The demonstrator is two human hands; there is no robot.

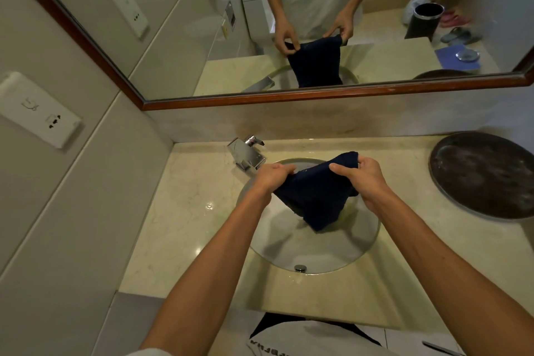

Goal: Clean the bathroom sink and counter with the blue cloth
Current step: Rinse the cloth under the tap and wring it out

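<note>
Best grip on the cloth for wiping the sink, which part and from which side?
Probably the top edge, from above. The cloth hangs over the sink, with the left hand and right hand each pinching an upper corner. The lower part hangs free for wiping.

One head-worn view looks steeply down, close over the sink [310, 251], facing the mirror [289, 23].

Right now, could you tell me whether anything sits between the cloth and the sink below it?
Nothing visible does: both hands hold the cloth over the sink; the faucet stands behind.
</note>
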